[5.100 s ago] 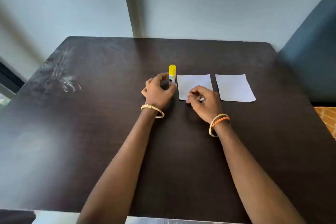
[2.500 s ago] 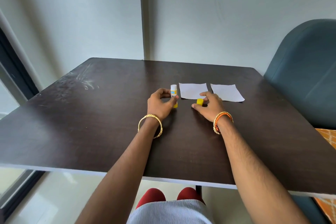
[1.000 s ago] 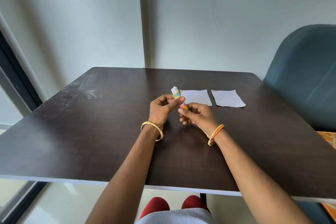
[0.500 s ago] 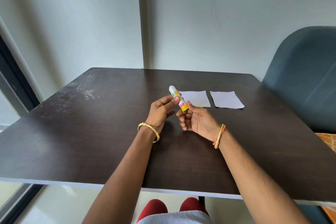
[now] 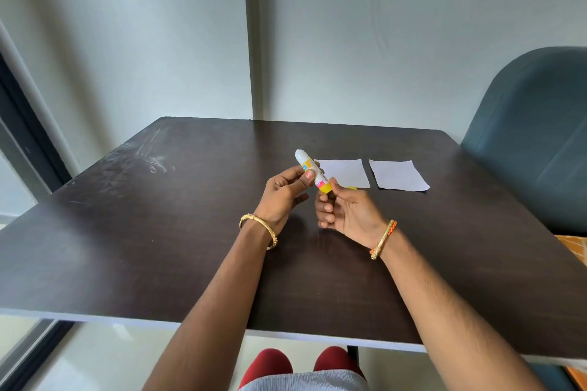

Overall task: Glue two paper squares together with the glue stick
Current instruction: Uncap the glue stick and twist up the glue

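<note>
We hold the glue stick (image 5: 313, 172) aslant above the table (image 5: 158, 232), left hand (image 5: 284, 192) clamped on its barrel, right hand (image 5: 344, 211) pinching its yellow base; the bare tip points up and away, both paper squares (image 5: 344, 172) lying just beyond, nearer our right hand.

Looks like a plain office or study room, could be a home one. Dark wood-grain counter (image 5: 158, 232) pushed into the corner of bare grey-white walls (image 5: 381, 41). Padded teal chair (image 5: 533, 143) at the right side. Dark window frame (image 5: 28, 130) at the left edge, daylight coming in. Pale floor (image 5: 95, 359) below. No equipment or signage visible.
</note>
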